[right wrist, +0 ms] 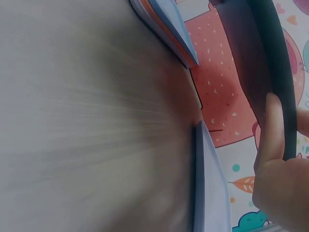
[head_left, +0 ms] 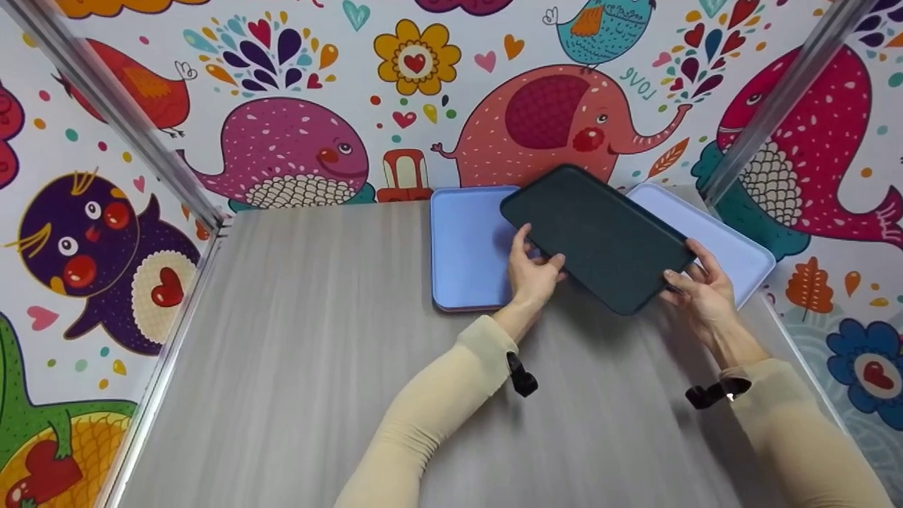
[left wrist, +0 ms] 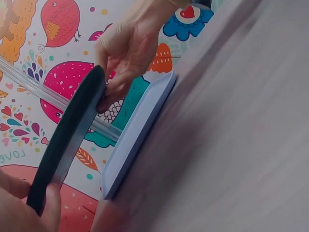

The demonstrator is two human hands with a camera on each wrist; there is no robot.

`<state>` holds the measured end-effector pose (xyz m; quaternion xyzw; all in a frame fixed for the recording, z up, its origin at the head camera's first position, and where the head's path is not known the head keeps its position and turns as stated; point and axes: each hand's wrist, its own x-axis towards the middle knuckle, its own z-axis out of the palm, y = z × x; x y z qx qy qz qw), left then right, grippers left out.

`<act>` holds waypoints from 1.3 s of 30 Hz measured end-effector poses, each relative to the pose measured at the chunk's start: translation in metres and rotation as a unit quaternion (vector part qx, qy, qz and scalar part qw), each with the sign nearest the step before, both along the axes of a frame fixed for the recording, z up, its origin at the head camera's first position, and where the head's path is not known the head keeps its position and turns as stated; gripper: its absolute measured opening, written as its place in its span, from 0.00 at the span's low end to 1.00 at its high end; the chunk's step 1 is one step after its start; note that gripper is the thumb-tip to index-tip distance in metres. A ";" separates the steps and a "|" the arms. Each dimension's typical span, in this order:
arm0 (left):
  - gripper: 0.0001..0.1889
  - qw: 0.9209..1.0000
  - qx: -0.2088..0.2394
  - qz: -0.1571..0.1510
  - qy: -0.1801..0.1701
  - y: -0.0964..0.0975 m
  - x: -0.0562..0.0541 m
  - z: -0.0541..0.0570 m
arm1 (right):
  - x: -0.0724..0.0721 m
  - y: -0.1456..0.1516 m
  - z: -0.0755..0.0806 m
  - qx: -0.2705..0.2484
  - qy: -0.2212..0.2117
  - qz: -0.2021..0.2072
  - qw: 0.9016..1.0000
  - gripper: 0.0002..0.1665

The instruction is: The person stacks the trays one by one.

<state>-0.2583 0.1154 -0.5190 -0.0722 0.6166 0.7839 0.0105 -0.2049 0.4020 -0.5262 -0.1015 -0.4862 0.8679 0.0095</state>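
A dark green rectangular tray (head_left: 600,240) is held tilted above the table between both hands. My left hand (head_left: 534,276) grips its near left edge, with the thumb on one face and fingers on the other. At the right end, my right hand (head_left: 705,296) pinches the rim between thumb and fingers. Behind the left hand lies a stack of trays with a light blue tray (head_left: 469,247) on top; an orange edge (right wrist: 169,31) shows lower in it. A pale lavender tray (head_left: 719,233) rests at an angle on the table, partly hidden by the dark tray.
The grey wood-grain table (head_left: 296,339) stretches to the left and front of the trays. Walls printed with cartoon animals (head_left: 289,152) stand at the back and sides. Metal corner posts (head_left: 134,120) rise at the back corners.
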 end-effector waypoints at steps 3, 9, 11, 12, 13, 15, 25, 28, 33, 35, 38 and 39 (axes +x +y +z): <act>0.49 1.000 0.013 0.001 -0.017 0.004 0.002 0.000 | 0.001 0.000 0.000 0.005 0.000 -0.004 1.000 0.62; 0.51 0.999 0.031 -0.001 -0.033 0.001 0.003 -0.002 | 0.004 -0.004 -0.001 -0.002 0.000 -0.002 1.000 0.62; 0.51 0.999 0.038 0.001 -0.034 -0.001 0.002 -0.001 | 0.004 -0.007 -0.001 -0.001 0.004 -0.004 1.000 0.60; 0.51 0.999 0.041 0.003 -0.035 -0.002 0.002 0.000 | 0.003 -0.008 0.000 0.003 0.005 -0.006 1.000 0.59; 0.51 0.998 0.045 0.003 -0.036 -0.002 0.002 0.001 | 0.003 -0.010 0.000 0.001 0.006 -0.008 1.000 0.57; 0.51 0.998 0.053 0.005 -0.034 -0.004 0.001 0.003 | 0.002 -0.011 0.002 -0.004 0.001 -0.008 1.000 0.55; 0.51 0.998 0.049 -0.048 -0.017 -0.032 -0.008 0.010 | -0.005 0.009 0.022 -0.028 -0.002 0.012 1.000 0.24; 0.51 0.995 0.043 -0.086 -0.009 -0.045 -0.014 0.011 | -0.009 0.017 0.031 -0.021 0.003 0.042 0.999 0.19; 0.51 0.989 0.034 -0.141 0.003 -0.068 -0.020 0.008 | -0.017 0.021 0.042 0.029 -0.007 0.139 0.990 0.21; 0.51 0.987 0.024 -0.160 0.008 -0.078 -0.021 0.007 | -0.021 0.020 0.044 0.051 -0.011 0.175 0.983 0.22; 0.50 0.982 0.006 -0.188 0.013 -0.089 -0.023 0.005 | -0.026 0.015 0.044 0.078 -0.013 0.202 0.976 0.23; 0.50 0.980 0.003 -0.197 0.014 -0.092 -0.024 0.005 | -0.027 0.013 0.044 0.081 -0.013 0.204 0.976 0.23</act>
